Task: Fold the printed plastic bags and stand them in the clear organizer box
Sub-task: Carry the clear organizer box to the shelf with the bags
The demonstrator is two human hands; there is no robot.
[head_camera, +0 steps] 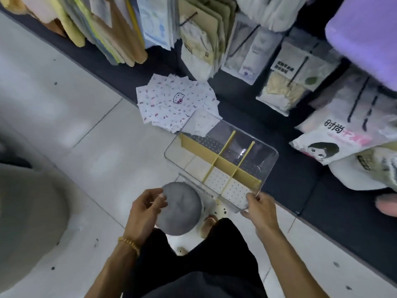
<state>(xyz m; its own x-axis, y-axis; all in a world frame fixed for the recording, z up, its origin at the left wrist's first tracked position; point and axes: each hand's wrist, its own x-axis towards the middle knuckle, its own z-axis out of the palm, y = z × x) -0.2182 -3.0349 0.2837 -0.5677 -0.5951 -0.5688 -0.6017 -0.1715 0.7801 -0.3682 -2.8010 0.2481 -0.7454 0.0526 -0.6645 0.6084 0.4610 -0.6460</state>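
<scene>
Setup step: right hand pinches the clear organizer box corner; left hand hangs loosely curled, empty. Next, take a printed bag at twelve o'clock.

"时尚" in black on the white bag with a cartoon face.

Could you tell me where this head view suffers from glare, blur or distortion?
Head view: ceiling light glares in soft patches off the floor tiles; the clear organizer box shows reflections on its walls; the edges bend with wide-angle distortion; the purple bin and packages at right are blurred.
</scene>
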